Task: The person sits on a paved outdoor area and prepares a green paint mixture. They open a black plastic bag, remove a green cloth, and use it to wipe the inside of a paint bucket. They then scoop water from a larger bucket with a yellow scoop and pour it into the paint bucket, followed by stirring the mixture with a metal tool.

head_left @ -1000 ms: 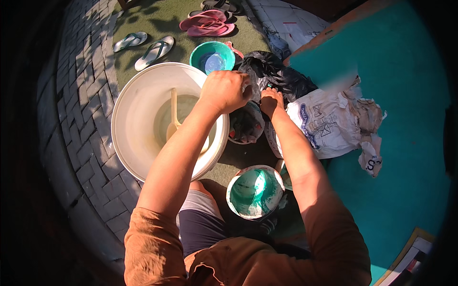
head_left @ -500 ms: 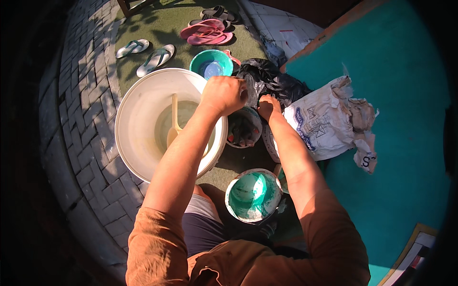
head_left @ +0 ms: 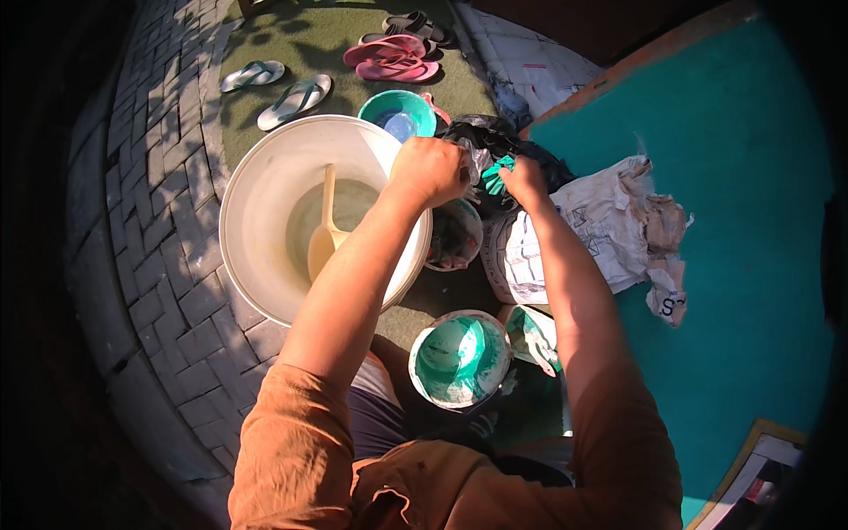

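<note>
My left hand [head_left: 431, 172] is closed around crumpled translucent plastic [head_left: 477, 159], above the right rim of a large white bucket [head_left: 265, 150]. The bucket has pale cloudy liquid and a cream ladle [head_left: 328, 215] in it. My right hand [head_left: 525, 181] grips crumpled green material [head_left: 497, 172], too small to identify, at a black plastic bag [head_left: 552, 170]. Below them stands a small container of dark contents [head_left: 454, 247]. A torn white sack [head_left: 609, 221] lies to the right. Nearer my body are a green-smeared paint bucket [head_left: 455, 358] and another paint-smeared container [head_left: 530, 331].
A teal basin [head_left: 375, 104] stands behind the large bucket. Pink flip-flops [head_left: 389, 57], white-and-green flip-flops [head_left: 291, 104] and dark sandals [head_left: 415, 25] rest on green matting [head_left: 247, 132]. Grey paving [head_left: 159, 265] runs along the left; a large teal board [head_left: 724, 203] fills the right.
My right hand has moved a little right and up, drawing green material into view from the black bag. My left hand has shifted slightly right, still closed on the plastic.
</note>
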The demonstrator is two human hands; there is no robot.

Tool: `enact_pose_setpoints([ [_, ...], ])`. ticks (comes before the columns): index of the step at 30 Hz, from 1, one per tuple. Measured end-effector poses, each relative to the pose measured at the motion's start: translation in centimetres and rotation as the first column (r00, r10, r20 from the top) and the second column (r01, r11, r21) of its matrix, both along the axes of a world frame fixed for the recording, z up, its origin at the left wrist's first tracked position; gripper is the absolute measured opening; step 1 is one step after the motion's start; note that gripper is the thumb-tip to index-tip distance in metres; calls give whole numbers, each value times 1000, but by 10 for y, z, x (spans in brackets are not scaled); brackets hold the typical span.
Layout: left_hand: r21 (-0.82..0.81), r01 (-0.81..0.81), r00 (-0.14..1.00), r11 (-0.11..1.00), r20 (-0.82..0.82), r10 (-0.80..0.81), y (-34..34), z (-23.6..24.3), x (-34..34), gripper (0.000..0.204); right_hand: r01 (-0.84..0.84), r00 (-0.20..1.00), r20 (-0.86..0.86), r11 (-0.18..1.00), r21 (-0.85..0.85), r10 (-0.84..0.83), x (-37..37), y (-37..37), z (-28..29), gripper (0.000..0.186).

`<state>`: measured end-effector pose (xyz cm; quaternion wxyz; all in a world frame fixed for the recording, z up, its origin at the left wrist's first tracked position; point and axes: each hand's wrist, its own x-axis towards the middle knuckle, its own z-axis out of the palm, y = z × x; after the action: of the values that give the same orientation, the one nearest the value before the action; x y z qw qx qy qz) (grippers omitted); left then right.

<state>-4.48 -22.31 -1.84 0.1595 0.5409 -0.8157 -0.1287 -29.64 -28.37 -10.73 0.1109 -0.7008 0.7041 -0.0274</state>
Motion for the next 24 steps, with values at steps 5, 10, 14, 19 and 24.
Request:
enact_pose_setpoints([
  [5,-9,10,1000,1000,-13,-10,-1,6,-4,23,-139,989,29,966,-216,148,-16,-16,32,46],
  [10,51,-15,1000,999,2,15,2,9,0,27,-33,997,65,984,-176,45,-1,-35,90,46],
  [14,47,-10,1000,999,-5,11,5,12,2,28,-58,993,89,972,-226,80,14,-36,136,47],
  [19,12,-13,996,1000,-87,14,10,9,5,29,-48,981,171,973,-226,89,38,-34,191,46],
  [24,-62,-13,983,998,-185,1,14,14,0,38,-7,964,253,963,-268,78,34,-19,237,45],
])
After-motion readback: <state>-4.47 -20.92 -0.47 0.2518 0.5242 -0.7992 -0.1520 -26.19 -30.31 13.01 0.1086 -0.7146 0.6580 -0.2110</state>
